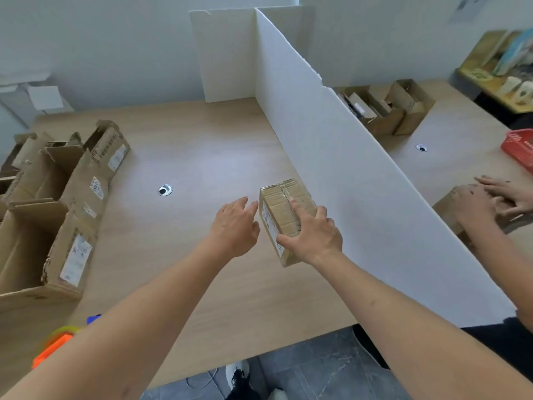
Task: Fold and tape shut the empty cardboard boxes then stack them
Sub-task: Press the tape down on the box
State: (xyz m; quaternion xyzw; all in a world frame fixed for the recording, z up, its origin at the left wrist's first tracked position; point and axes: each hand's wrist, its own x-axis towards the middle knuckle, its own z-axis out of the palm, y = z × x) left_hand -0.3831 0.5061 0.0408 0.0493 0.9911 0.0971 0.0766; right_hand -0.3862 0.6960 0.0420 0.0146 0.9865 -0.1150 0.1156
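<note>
the taped box [284,217] sits on the wooden surface [202,157], just beside the white divider board [331,168] that runs diagonally across it. the box is closed, with a strip of tape along the top seam and a printed label on its left side face. it lies at an angle, its long axis pointing away from the person.

right hand [314,235]: grip grasping the taped box. the palm covers the near top corner, the index finger lies extended along the taped seam, and the thumb presses against the left side face near the label.

left hand [236,226]: grip released. the fingers are straight and spread slightly, pointing toward the box. the fingertips are just beside the box's left face; whether they touch it cannot be told.

a cluster of open boxes [57,197] stands at the left edge of the surface, well apart from the taped box. their flaps are up and several carry white labels on the side faces.

an orange and yellow tape dispenser [54,345] lies at the near left corner of the surface, partly hidden by the left forearm.

a round cable hole [165,190] is set into the surface between the open boxes and the taped box.

beyond the divider board, another person's hands [487,200] rest on a separate box. more open boxes [386,108] stand at the far side there, and a red basket [519,148] sits at the right edge.
</note>
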